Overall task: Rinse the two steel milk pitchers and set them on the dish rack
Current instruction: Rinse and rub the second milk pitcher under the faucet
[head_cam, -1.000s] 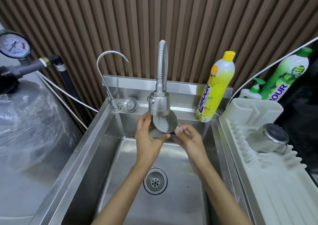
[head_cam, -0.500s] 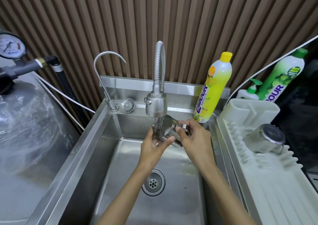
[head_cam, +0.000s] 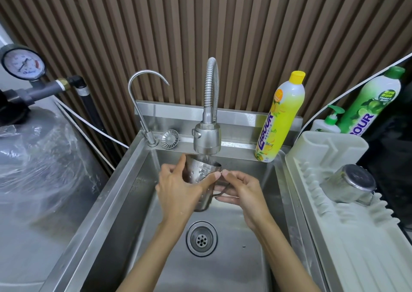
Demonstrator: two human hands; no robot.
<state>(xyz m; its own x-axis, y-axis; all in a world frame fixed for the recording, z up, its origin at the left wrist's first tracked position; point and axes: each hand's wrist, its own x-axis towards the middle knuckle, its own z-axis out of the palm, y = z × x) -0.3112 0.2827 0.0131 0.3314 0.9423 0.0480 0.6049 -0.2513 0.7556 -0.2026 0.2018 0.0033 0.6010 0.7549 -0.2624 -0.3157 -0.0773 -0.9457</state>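
Directly under the spray head of the flexible steel faucet (head_cam: 207, 135), a steel milk pitcher (head_cam: 201, 181) is held over the basin of the stainless sink (head_cam: 124, 193), its open mouth turned up toward the spout. Water can be made out faintly between the spray head and the pitcher's rim. The pitcher's body is gripped by the left hand (head_cam: 178, 191), with the fingers wrapped round the far side and the thumb laid across the near wall. The wire-like handle on the pitcher's right side is pinched by the right hand (head_cam: 243, 191), thumb on top and fingers curled beneath. Both hands are thus closed on the same pitcher, and their thumb tips nearly meet at the rim.

The sink drain (head_cam: 201, 238) is seen below the hands, uncovered, while a loose strainer disc (head_cam: 169, 139) is propped on the back ledge, beside the base of a slim gooseneck tap (head_cam: 142, 104). A yellow dish soap bottle (head_cam: 281, 117) is stood upright on the ledge to the right of the faucet.

On the white dish rack (head_cam: 356, 236) at the right of the sink, the second steel milk pitcher (head_cam: 350, 187) is laid on its side across the ribs, base toward the camera. Behind the rack, a green dish soap bottle (head_cam: 374, 102) and a small pump bottle (head_cam: 330, 122) are seen. A pressure gauge (head_cam: 23, 63) is mounted at the far left.
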